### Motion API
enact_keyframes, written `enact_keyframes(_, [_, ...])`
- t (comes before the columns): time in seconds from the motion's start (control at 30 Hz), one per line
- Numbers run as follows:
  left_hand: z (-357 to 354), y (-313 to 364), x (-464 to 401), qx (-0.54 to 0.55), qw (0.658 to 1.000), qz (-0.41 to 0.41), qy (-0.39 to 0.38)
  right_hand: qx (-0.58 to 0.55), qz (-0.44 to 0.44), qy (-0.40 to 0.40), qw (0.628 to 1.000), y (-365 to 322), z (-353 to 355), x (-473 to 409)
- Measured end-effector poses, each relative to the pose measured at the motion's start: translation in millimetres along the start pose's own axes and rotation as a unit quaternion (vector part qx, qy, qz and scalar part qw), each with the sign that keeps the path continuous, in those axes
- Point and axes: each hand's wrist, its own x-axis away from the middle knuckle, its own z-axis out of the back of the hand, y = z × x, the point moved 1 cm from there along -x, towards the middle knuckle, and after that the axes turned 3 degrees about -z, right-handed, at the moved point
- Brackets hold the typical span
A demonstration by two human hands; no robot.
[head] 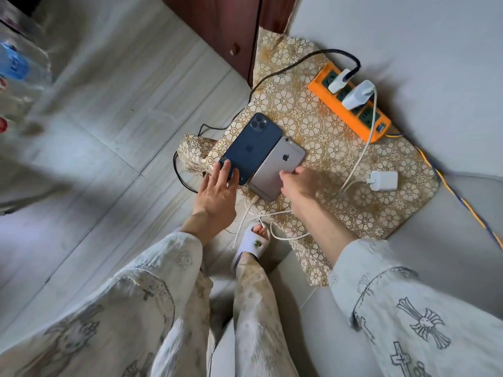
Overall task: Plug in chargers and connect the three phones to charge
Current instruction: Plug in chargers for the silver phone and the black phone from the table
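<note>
Phones: two lie face down, edges touching, on the floral cloth (326,148), well short of the orange power strip (351,104); I see no third phone.
Floral cloth: I take it as my stage; it carries everything below, and the strip sits at its far corner.
Power strip: my landmark, with two white chargers (356,95) seated in it, one feeding a black cable, one a white cable (362,151).
Blue phone (251,148): the one farther from the strip; my left hand (217,191) rests flat on its near end, fingers straight.
Silver phone (277,167): between the blue phone and the strip; my right hand (296,183) pinches its strip-side edge.
Spare charger (383,180): loose on the cloth near the strip, not plugged in.
Cable ends: white leads tangle past the phones' near ends, away from the strip; I cannot tell whether either is in a port.
Doing it well, in my judgement: I would steady each phone flat, keep its port end clear of the cloth edge, then seat the spare charger in a free socket.
</note>
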Motion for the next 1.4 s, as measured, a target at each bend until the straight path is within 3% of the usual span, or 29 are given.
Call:
enact_keyframes(0.2, [24.6, -18.3, 6.5, 0.035, 0.994, -0.058, -0.084, -0.023, -0.017, -0.091, 0.995, -1.8, 8.5, 45.6])
enact_keyframes(0.4, [70.9, -46.8, 98.1, 0.217, 0.976, -0.02, 0.029, 0.127, 0.09, -0.124, 0.98, -11.9, 16.6, 154.1])
enact_keyframes(0.67, [130.8, -117.2, 268.1, 0.301, 0.927, 0.103, 0.199, 0.213, 0.237, -0.23, 0.92, -46.3, 14.0, 297.3])
enact_keyframes(0.87, [129.9, -136.4, 377.6, 0.364, 0.856, 0.192, 0.312, 0.245, 0.355, -0.288, 0.855, -88.9, -13.8, 382.1])
enact_keyframes(1.03, [121.8, -168.5, 468.4, 0.409, 0.776, 0.26, 0.403, 0.262, 0.44, -0.359, 0.78, -110.9, -74.5, 472.5])
enact_keyframes(1.2, [107.9, -212.6, 588.1, 0.409, 0.663, 0.346, 0.522, 0.306, 0.52, -0.439, 0.666, -101.5, -155.2, 596.1])
enact_keyframes(1.4, [53.8, -267.3, 728.1, 0.42, 0.532, 0.419, 0.604, 0.37, 0.59, -0.508, 0.506, -39.0, -254.2, 762.4])
